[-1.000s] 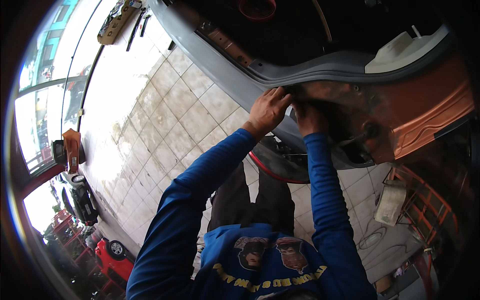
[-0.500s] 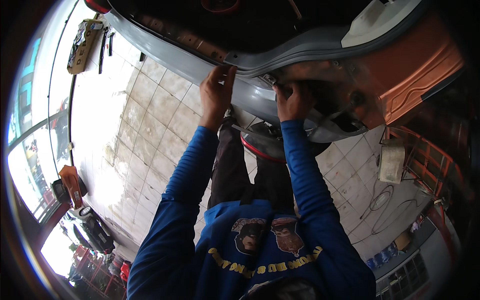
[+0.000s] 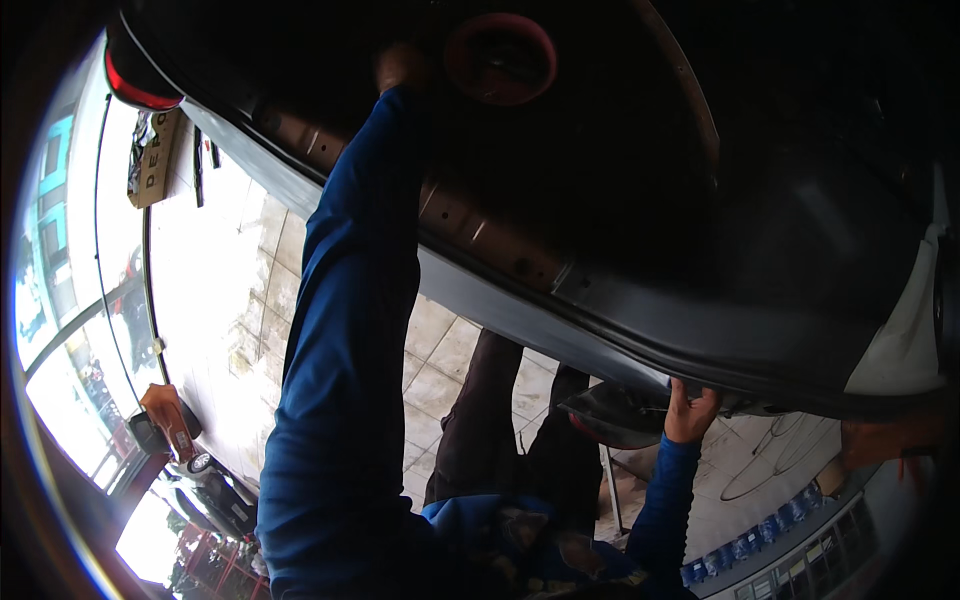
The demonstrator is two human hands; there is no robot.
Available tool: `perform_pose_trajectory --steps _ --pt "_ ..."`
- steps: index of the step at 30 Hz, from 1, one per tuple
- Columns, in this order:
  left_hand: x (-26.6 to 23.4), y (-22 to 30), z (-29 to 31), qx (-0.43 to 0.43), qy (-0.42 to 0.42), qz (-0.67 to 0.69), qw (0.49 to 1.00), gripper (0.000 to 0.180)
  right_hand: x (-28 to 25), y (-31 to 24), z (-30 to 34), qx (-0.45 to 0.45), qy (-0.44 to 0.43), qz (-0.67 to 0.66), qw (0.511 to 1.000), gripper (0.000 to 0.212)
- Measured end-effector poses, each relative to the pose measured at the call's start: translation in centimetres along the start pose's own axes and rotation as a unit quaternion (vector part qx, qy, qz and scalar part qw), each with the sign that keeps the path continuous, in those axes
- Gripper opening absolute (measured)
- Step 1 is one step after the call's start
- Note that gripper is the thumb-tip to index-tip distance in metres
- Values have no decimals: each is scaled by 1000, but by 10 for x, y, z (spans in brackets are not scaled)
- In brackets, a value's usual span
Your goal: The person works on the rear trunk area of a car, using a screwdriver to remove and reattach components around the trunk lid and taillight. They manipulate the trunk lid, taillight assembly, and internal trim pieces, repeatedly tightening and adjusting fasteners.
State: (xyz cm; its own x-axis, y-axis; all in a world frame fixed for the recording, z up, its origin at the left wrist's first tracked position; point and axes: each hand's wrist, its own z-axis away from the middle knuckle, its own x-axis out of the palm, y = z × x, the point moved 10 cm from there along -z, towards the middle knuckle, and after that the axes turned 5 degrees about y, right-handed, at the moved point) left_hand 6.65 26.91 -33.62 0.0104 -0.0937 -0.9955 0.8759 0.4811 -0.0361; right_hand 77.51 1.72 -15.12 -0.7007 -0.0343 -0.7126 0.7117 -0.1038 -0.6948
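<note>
My left hand [image 3: 402, 68] reaches deep into the dark rear compartment of a car. It is dim and smeared there, so its fingers and anything in them cannot be made out. Just right of it lies a round reddish bowl-like thing [image 3: 548, 55] with dark contents. My right hand [image 3: 690, 418] is low at the right, its thumb and fingers closed at the edge of the grey car body [image 3: 490, 305]; the fingertips are partly hidden by that edge. Below and left of this hand is a dark, red-edged part [image 3: 612, 418].
A copper-coloured sill [image 3: 455, 220] runs along the compartment opening. At the upper left are a red tail lamp [image 3: 135, 82] and a cardboard box [image 3: 155, 165] on the tiled floor. A pale trim panel [image 3: 905, 335] is at the right. Blue bottles [image 3: 770, 530] line a far wall.
My view has moved in over the compartment. My left hand has gone from the car's edge far inside, beside the reddish bowl-like thing. My right hand stays by the body edge, now lower in view.
</note>
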Motion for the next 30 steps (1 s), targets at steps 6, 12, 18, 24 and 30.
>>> perform_pose_trajectory --steps 6,12,18,24,30 --pt "45 74 -33 -3 -46 -4 999 33 -17 -2 10 57 57 11 997 32" --pt "-43 17 24 94 73 42 992 36 -5 3 -6 -7 12 83 996 46" --pt "-212 48 300 -64 5 665 744 56 -24 -19 -11 -99 39 133 985 42" --pt "-314 145 612 -86 -151 717 676 64 -28 -34 -13 -127 74 100 984 44" --pt "-267 218 664 -127 -153 706 679 35 -22 -18 -15 -129 100 111 980 44"
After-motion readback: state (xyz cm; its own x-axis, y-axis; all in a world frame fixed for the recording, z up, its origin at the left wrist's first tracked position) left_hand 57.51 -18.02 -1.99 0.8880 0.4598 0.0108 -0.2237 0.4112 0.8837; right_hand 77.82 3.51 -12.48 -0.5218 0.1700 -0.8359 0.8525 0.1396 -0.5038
